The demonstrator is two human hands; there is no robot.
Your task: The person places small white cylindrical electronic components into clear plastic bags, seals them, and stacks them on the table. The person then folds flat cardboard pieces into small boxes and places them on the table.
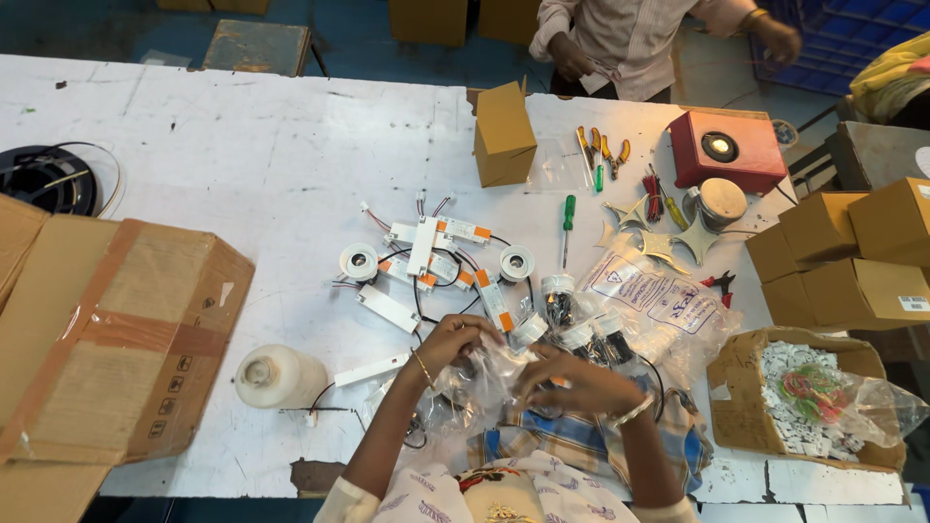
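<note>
While bunched near the white drivers [426, 254] — left hand [453, 341], right hand [572, 380], fingers clamped on clear plastic bag [489, 378].

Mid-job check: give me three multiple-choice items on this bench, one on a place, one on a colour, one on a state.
1. Where does the green-handled screwdriver lie?
A. on the white table
B. inside the big carton
C. on the floor

2. What colour is the box with a round lamp set in its top?
A. blue
B. red
C. black

3. What are the left hand and right hand doing?
A. resting flat
B. gripping pliers
C. holding a clear plastic bag

Answers: 1 A, it lies bare on the tabletop; 2 B, its casing is red; 3 C, both hands pinch the crinkled bag.
</note>
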